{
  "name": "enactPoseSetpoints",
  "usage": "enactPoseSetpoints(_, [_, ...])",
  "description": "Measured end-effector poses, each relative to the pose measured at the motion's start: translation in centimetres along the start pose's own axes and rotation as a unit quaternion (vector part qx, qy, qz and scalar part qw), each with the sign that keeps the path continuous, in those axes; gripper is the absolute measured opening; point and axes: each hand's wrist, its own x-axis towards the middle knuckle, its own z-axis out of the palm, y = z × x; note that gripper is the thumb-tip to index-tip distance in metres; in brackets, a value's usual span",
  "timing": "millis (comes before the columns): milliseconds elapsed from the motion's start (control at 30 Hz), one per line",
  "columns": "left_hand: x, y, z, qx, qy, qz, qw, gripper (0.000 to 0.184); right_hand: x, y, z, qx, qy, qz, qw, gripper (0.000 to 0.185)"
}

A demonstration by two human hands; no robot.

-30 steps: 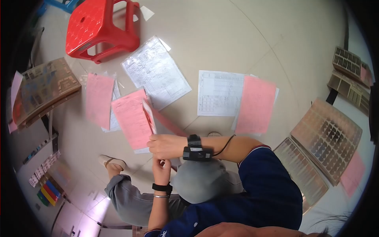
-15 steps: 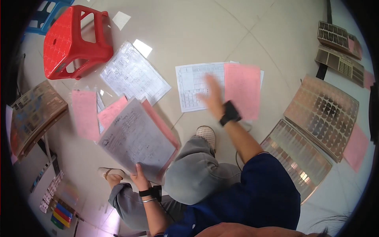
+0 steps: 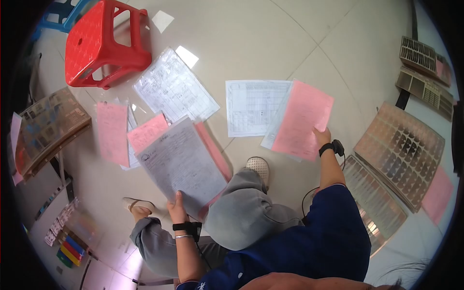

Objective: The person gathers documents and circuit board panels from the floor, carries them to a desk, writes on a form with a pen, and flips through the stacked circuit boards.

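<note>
My left hand [image 3: 177, 209] grips the lower edge of a stack of papers [image 3: 181, 162], its thumb on top; the sheets look to be in clear sleeves, with pink ones beneath. My right hand [image 3: 322, 139] is closed on the lower right edge of a pink sheet [image 3: 303, 118] in a clear sleeve, tilted on the floor. Partly under that sheet's left side lies a white printed form [image 3: 256, 108]. Another sleeved form [image 3: 177, 89] rests on the floor beyond the stack. Two further pink sheets [image 3: 113, 133] [image 3: 147, 131] are at the left.
A red plastic stool [image 3: 104, 46] stands at the upper left, a blue one [image 3: 60, 17] behind it. Stacked trays of flat parts [image 3: 398, 154] line the right side, with another stack [image 3: 53, 130] at the left. Tile floor [image 3: 261, 43] lies between.
My right hand has moved from over the white form to the pink sheet's lower right edge, and that sheet has turned and shifted. My left hand still holds the stack.
</note>
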Motion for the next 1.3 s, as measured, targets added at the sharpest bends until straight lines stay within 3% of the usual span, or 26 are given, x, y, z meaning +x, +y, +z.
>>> enactPoseSetpoints(33, [0.1,-0.2,0.0,-0.002,-0.004,-0.005,1.000,0.028,0.0,-0.3,-0.2,-0.003,0.000,-0.003,1.000,0.059])
enactPoseSetpoints(100, [0.2,-0.6,-0.1,-0.006,-0.006,-0.012,1.000,0.028,-0.3,-1.4,-0.6,0.009,0.004,-0.010,1.000,0.036])
enactPoseSetpoints(133, [0.3,-0.9,-0.4,-0.004,-0.010,-0.015,1.000,0.028,-1.1,-3.1,-1.0,0.006,0.002,-0.011,1.000,0.036])
enactPoseSetpoints(200, [0.2,-1.1,-0.7,-0.004,-0.009,-0.022,1.000,0.027,-2.8,-7.3,-2.9,0.103,-0.074,-0.120,0.985,0.029])
enactPoseSetpoints(233, [0.0,-0.9,-0.7,-0.006,-0.003,-0.025,1.000,0.027,-3.2,-9.4,-4.2,0.100,-0.077,-0.122,0.984,0.029])
enactPoseSetpoints(300, [0.0,-0.7,-0.8,-0.009,0.009,-0.028,1.000,0.026,-3.6,-13.4,-6.6,0.016,-0.253,-0.089,0.963,0.028])
enactPoseSetpoints(333, [0.0,-0.6,-0.9,-0.007,0.013,-0.026,1.000,0.026,-3.7,-15.4,-6.8,0.015,-0.258,-0.090,0.962,0.028])
enactPoseSetpoints(400, [0.2,-0.7,-1.2,-0.005,0.019,-0.023,1.000,0.026,-2.8,-19.2,-5.9,-0.165,-0.384,-0.281,0.864,0.027])
enactPoseSetpoints(467, [0.4,-1.0,-1.3,-0.003,0.006,-0.020,1.000,0.026,-1.7,-20.8,-1.5,-0.469,-0.276,-0.438,0.715,0.019])
enactPoseSetpoints(500, [0.4,-1.2,-1.2,-0.004,0.003,-0.020,1.000,0.026,-2.5,-22.2,1.9,-0.539,-0.251,-0.418,0.687,0.010])
enactPoseSetpoints(633, [0.1,-1.5,-1.7,-0.012,0.019,-0.002,1.000,0.027,-3.9,-23.1,12.1,-0.416,-0.045,-0.615,0.668,0.009])
enactPoseSetpoints(700, [-0.2,-1.5,-2.2,-0.023,0.022,0.001,0.999,0.028,-4.1,-21.7,15.3,-0.379,-0.030,-0.575,0.725,0.010])
enactPoseSetpoints(733, [-0.2,-1.5,-2.5,-0.017,0.028,-0.007,0.999,0.027,-4.3,-21.1,16.0,-0.361,0.021,-0.590,0.722,0.011])
enactPoseSetpoints(767, [-0.2,-1.4,-2.8,-0.012,0.034,-0.016,0.999,0.027,-4.7,-20.7,15.9,-0.361,0.021,-0.590,0.722,0.011])
enactPoseSetpoints(833, [-0.1,-1.2,-2.7,-0.012,0.045,-0.019,0.999,0.026,-5.6,-20.1,15.9,-0.425,-0.074,-0.536,0.726,0.012])
enactPoseSetpoints(967, [0.4,-1.5,-2.6,-0.022,0.059,-0.020,0.998,0.026,-5.0,-19.6,14.2,-0.444,-0.118,-0.551,0.696,0.012])
enactPoseSetpoints(1100, [0.5,-1.3,-2.3,-0.008,0.046,0.001,0.999,0.030,-7.1,-21.1,13.0,-0.452,-0.193,-0.645,0.585,0.007])
enactPoseSetpoints(1133, [0.6,-1.3,-2.4,-0.013,0.043,-0.015,0.999,0.031,-8.6,-21.6,13.0,-0.446,-0.197,-0.653,0.579,0.007])
enactPoseSetpoints(1200, [0.8,-1.2,-2.2,-0.015,0.050,-0.012,0.999,0.031,-12.1,-22.9,13.4,-0.398,-0.227,-0.748,0.480,0.005])
enactPoseSetpoints(1300, [1.6,-1.9,-2.9,-0.010,0.032,-0.003,0.999,0.034,-19.0,-24.8,15.0,-0.294,-0.318,-0.803,0.410,0.003])
